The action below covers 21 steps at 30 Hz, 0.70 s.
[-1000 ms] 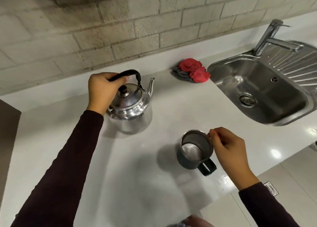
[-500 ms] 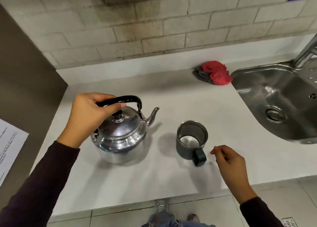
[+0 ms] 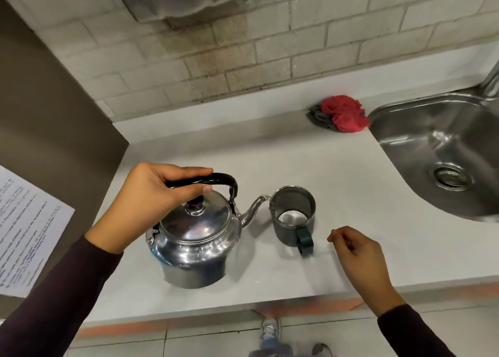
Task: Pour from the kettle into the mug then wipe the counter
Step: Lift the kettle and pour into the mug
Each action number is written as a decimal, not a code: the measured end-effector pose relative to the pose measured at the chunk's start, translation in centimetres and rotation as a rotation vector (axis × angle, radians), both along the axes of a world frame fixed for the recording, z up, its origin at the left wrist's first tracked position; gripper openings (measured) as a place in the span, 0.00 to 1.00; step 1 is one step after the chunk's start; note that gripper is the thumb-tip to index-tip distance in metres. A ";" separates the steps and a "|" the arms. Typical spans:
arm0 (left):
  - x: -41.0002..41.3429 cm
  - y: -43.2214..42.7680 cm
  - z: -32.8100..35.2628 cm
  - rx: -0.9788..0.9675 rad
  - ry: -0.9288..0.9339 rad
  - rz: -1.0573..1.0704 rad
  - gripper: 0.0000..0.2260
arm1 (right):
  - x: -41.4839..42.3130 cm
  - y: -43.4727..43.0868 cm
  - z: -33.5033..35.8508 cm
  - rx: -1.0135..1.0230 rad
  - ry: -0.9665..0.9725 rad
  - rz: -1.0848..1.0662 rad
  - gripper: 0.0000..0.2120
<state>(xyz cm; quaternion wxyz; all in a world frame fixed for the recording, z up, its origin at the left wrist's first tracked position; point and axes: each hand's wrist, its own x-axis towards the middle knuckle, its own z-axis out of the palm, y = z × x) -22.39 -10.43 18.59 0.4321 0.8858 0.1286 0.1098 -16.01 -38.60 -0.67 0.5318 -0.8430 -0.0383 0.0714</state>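
A shiny steel kettle (image 3: 194, 238) with a black handle is at the front of the white counter (image 3: 270, 157). My left hand (image 3: 151, 200) is closed around its handle. Its spout tip sits right at the left rim of a dark grey mug (image 3: 293, 220), which stands upright with its handle facing me. My right hand (image 3: 356, 251) hovers just right of the mug, fingers loosely curled, holding nothing. A red and grey cloth (image 3: 341, 114) lies bunched at the back of the counter beside the sink.
A steel sink (image 3: 437, 146) with a drain fills the right side. A brown panel (image 3: 48, 119) bearing a printed sheet (image 3: 24, 238) bounds the counter on the left. A brick wall runs behind. My shoes show on the tiled floor below the counter edge.
My left hand has carried the kettle right, bringing the spout up to the mug's rim. My right hand has let go of the mug and drawn back to its right.
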 end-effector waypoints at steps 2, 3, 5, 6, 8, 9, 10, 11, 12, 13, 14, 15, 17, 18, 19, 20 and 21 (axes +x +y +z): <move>0.2 -0.6 0.3 0.038 0.022 -0.025 0.13 | 0.0 -0.5 -0.1 -0.015 -0.016 0.000 0.11; 0.3 -0.9 0.4 0.052 0.031 -0.035 0.14 | -0.1 -0.7 -0.2 -0.025 -0.023 -0.001 0.11; 0.5 -1.3 0.7 0.082 0.047 -0.051 0.15 | -0.2 -1.1 -0.3 -0.032 -0.027 -0.006 0.11; 0.6 -1.5 0.8 0.097 0.056 -0.061 0.15 | -0.2 -1.2 -0.4 -0.034 -0.027 -0.010 0.10; 0.8 -1.8 0.9 0.121 0.072 -0.080 0.16 | -0.4 -1.5 -0.6 -0.046 -0.036 -0.015 0.10; 0.8 -1.9 1.0 0.132 0.080 -0.088 0.16 | -0.4 -1.6 -0.6 -0.054 -0.043 -0.015 0.10; 0.9 -1.9 1.1 0.140 0.087 -0.096 0.16 | -0.5 -1.7 -0.6 -0.059 -0.052 -0.014 0.10; 0.9 -2.0 1.2 0.145 0.093 -0.104 0.16 | -0.6 -1.7 -0.7 -0.065 -0.059 -0.014 0.10; 1.0 -2.0 1.3 0.149 0.100 -0.111 0.15 | -0.6 -1.8 -0.7 -0.074 -0.062 -0.011 0.10; 1.0 -2.0 1.4 0.154 0.108 -0.118 0.14 | -0.6 -1.8 -0.8 -0.082 -0.061 -0.010 0.10; 1.1 -2.0 1.5 0.162 0.116 -0.123 0.13 | -0.6 -1.8 -0.9 -0.086 -0.060 -0.009 0.10; 1.2 -2.1 1.6 0.171 0.123 -0.127 0.12 | -0.6 -1.9 -0.9 -0.089 -0.059 -0.009 0.10; 1.3 -2.1 1.7 0.188 0.134 -0.137 0.12 | -0.6 -2.0 -1.0 -0.097 -0.063 -0.011 0.10; 1.3 -2.1 1.8 0.197 0.139 -0.140 0.12 | -0.6 -2.0 -1.0 -0.098 -0.068 -0.011 0.10; 1.4 -2.1 1.9 0.203 0.142 -0.142 0.12 | -0.6 -2.0 -1.0 -0.099 -0.072 -0.009 0.10; 1.5 -2.1 2.0 0.206 0.145 -0.141 0.12 | -0.6 -2.0 -1.0 -0.101 -0.073 -0.008 0.10; 1.5 -2.0 2.1 0.209 0.147 -0.140 0.12 | -0.6 -2.0 -1.0 -0.102 -0.073 -0.006 0.10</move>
